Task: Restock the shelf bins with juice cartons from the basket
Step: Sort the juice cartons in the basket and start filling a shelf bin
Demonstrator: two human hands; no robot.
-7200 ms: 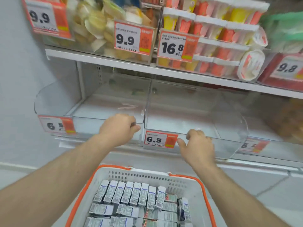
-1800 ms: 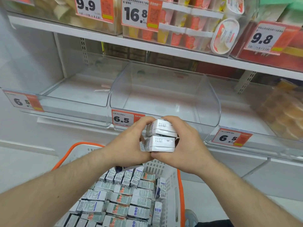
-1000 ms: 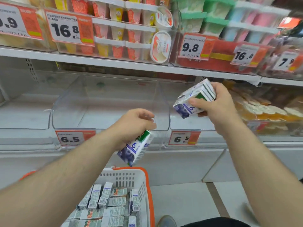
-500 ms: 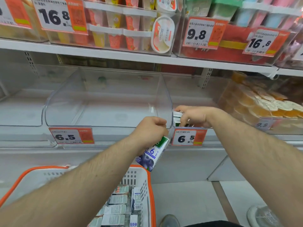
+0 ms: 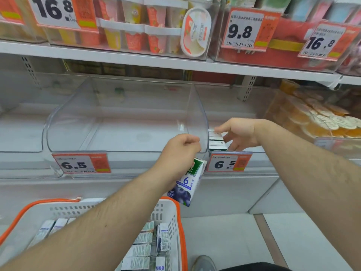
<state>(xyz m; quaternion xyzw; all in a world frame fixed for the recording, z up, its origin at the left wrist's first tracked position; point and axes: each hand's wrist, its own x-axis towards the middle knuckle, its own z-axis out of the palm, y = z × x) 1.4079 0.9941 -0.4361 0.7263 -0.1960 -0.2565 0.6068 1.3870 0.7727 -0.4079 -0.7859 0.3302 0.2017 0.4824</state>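
My left hand [image 5: 180,151] grips a white blueberry juice carton [image 5: 187,184], which hangs tilted below the front lip of the clear middle bin [image 5: 117,118]. My right hand [image 5: 240,133] is inside the clear right bin [image 5: 230,106], fingers spread, beside two cartons [image 5: 216,141] lying stacked at the bin's front left corner. I cannot tell if the fingers touch them. The white basket with an orange rim [image 5: 170,212] sits low in front, holding several cartons [image 5: 144,249], partly hidden by my left forearm.
6.5 price tags [image 5: 81,164] hang on the bin fronts. A bin of orange packaged snacks [image 5: 320,118] stands to the right. The upper shelf [image 5: 136,59] carries cups and boxes. My shoe [image 5: 203,263] shows on the grey floor.
My right hand has let go of the cartons set in the right bin and opened beside them. My left hand keeps its carton, barely moved. The view shifted slightly.
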